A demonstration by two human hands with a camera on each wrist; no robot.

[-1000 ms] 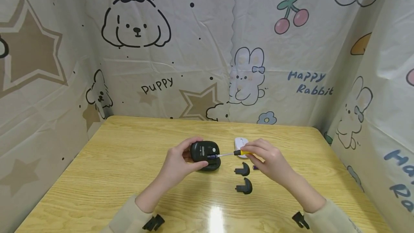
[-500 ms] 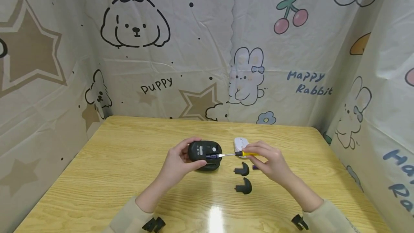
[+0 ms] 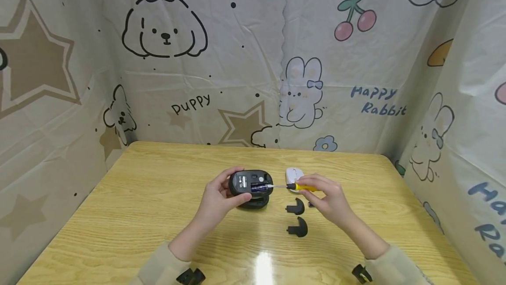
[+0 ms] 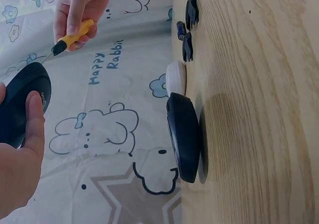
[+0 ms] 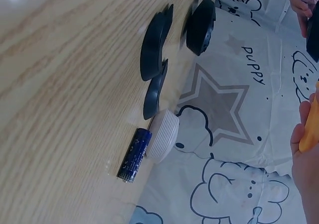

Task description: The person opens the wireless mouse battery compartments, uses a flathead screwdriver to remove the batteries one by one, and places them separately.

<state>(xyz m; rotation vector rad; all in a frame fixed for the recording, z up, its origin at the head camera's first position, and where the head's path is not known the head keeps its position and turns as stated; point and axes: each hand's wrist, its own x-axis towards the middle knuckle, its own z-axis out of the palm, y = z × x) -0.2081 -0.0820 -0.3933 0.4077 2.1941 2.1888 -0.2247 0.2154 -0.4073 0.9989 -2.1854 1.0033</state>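
Observation:
My left hand (image 3: pixel 217 193) grips a black computer mouse (image 3: pixel 239 183) above the table, its underside facing me. A dark blue battery (image 3: pixel 258 187) lies in the mouse's open compartment. In my right hand (image 3: pixel 326 193) is a screwdriver (image 5: pixel 311 122) with a yellow handle, pinched by thumb and fingers. Its thin shaft points left, and its tip is at the battery's right end; whether it touches cannot be told. A second black mouse (image 4: pixel 183 137) rests on the table beneath the held one.
A white mouse (image 3: pixel 293 175) stands behind my right hand. Two black hooked covers (image 3: pixel 296 207) lie on the table (image 3: pixel 158 179) to the right of the mice. A loose blue battery (image 5: pixel 134 154) lies near them. Printed cloth surrounds the table's back and sides.
The held mouse has risen slightly and turned, so more of its underside and the battery show. The screwdriver tip has moved up a little with it. The table items have stayed put.

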